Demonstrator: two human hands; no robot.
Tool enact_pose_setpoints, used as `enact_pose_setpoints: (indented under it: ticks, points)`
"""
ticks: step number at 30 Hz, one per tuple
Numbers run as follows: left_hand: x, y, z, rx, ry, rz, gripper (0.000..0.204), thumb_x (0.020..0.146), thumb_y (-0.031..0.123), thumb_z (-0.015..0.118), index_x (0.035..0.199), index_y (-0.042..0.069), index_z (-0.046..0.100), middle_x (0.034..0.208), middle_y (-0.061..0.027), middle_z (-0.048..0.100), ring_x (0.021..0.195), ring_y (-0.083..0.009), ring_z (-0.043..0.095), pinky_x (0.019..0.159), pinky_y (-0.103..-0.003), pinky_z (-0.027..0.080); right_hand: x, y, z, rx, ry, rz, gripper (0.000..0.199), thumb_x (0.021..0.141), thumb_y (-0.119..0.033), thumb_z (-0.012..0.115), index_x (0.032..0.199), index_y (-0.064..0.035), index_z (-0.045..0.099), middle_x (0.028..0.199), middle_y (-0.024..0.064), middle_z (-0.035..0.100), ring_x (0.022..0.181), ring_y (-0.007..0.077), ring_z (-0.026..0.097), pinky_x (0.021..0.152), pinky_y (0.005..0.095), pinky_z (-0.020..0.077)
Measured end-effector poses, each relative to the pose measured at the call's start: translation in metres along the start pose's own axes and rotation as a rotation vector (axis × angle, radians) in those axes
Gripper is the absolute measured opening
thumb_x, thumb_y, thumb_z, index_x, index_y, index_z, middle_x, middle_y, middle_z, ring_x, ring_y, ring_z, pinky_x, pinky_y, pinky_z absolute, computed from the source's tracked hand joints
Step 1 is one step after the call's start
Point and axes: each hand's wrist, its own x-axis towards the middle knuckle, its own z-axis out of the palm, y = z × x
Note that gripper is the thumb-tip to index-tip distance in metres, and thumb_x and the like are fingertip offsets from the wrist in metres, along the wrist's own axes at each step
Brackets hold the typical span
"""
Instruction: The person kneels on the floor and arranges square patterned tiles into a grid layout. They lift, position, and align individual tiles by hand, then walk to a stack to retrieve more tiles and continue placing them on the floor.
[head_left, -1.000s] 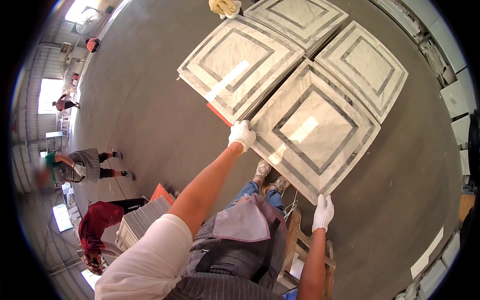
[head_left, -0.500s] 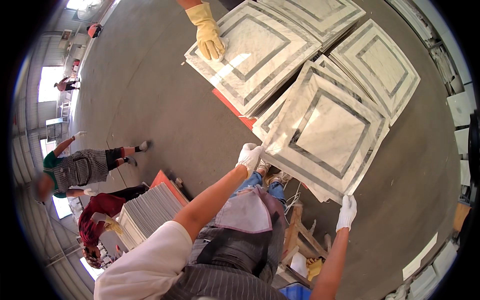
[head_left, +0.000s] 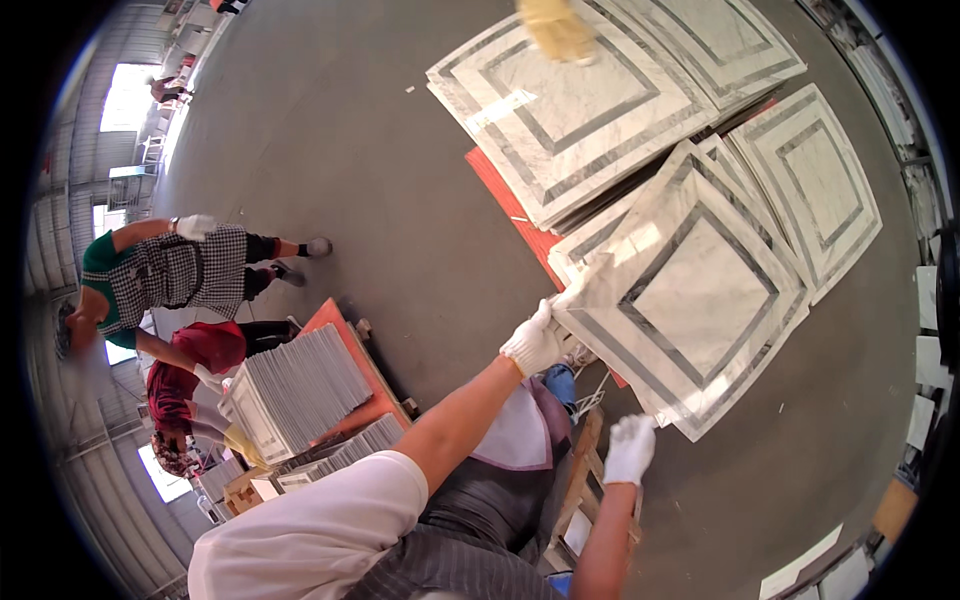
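Over the grey floor (head_left: 330, 150), both gloved hands gripped the tilted marble slab (head_left: 690, 300): L hand (head_left: 533, 343) clamped its near-left corner, R hand (head_left: 630, 450) its lower edge, slab extending up-right above the stack.

My left hand (head_left: 533, 340) grips the near left corner of a square slab (head_left: 690, 290); my right hand (head_left: 630, 450) grips its near edge further right. This slab lies tilted on top of a stack of slabs (head_left: 585, 245). Behind it, another slab pile (head_left: 565, 110) sits on the floor (head_left: 330, 130), with a co-worker's gloved hand (head_left: 555, 25) resting on its far side. Two more slabs lie to the right: one far right (head_left: 815, 185), one behind (head_left: 720, 40). A board (head_left: 505, 205) pokes out from under the piles on the left. Left of me, a pallet carries stacked tiles (head_left: 300, 385); two people (head_left: 165, 275) bend just beyond it.
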Motion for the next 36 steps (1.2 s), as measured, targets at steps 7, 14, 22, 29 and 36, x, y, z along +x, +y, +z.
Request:
enact_pose_setpoints:
  ticks: [7,14,22,29,36]
  points:
    - [0.016,-0.009,-0.019,-0.079,-0.034,0.058,0.049,0.103,0.041,0.031,0.14,0.01,0.042,0.139,-0.0077,0.049,0.128,-0.027,0.046,0.109,-0.043,0.034,-0.002,0.014,0.068,-0.234,-0.144,0.165,0.037,0.098,-0.03,0.053,0.127,-0.0066,0.051,0.117,0.0099,0.059,0.1,0.0195,0.061,0.08,0.0322,0.052]
    - [0.013,-0.005,0.011,0.107,0.169,0.028,0.043,0.104,0.04,0.035,0.128,0.009,0.051,0.121,-0.0097,0.057,0.104,-0.0233,0.058,0.088,-0.037,0.05,0.016,0.049,0.085,-0.042,-0.312,0.381,0.037,0.098,-0.031,0.053,0.129,-0.0127,0.053,0.12,0.0064,0.061,0.105,0.0208,0.061,0.087,0.0372,0.0525]
    - [0.034,-0.003,-0.008,0.748,0.414,0.158,0.032,0.096,0.039,0.055,0.102,0.009,0.065,0.086,0.0,0.066,0.073,-0.0092,0.059,0.066,-0.026,0.048,0.027,0.062,0.121,0.141,-0.324,0.417,0.042,0.102,-0.032,0.043,0.135,-0.0055,0.045,0.139,0.0103,0.047,0.126,0.0244,0.048,0.101,0.0375,0.0452]
    - [0.041,0.006,-0.025,0.995,0.417,0.341,0.033,0.092,0.033,0.064,0.103,0.002,0.06,0.086,-0.0005,0.062,0.075,-0.0096,0.055,0.069,-0.027,0.046,0.023,0.074,0.146,0.506,-0.216,0.438,0.042,0.098,-0.03,0.053,0.13,-0.0028,0.05,0.139,0.0095,0.048,0.126,0.0209,0.047,0.098,0.0358,0.0491]
    - [0.02,0.044,-0.003,1.119,0.208,0.14,0.017,0.091,0.02,0.067,0.096,0.005,0.06,0.079,0.0005,0.062,0.069,-0.0057,0.059,0.06,-0.022,0.049,0.029,0.084,0.147,0.543,-0.193,0.396,0.028,0.096,-0.018,0.057,0.121,-0.0069,0.057,0.125,0.006,0.059,0.113,0.0186,0.056,0.087,0.0327,0.0532]
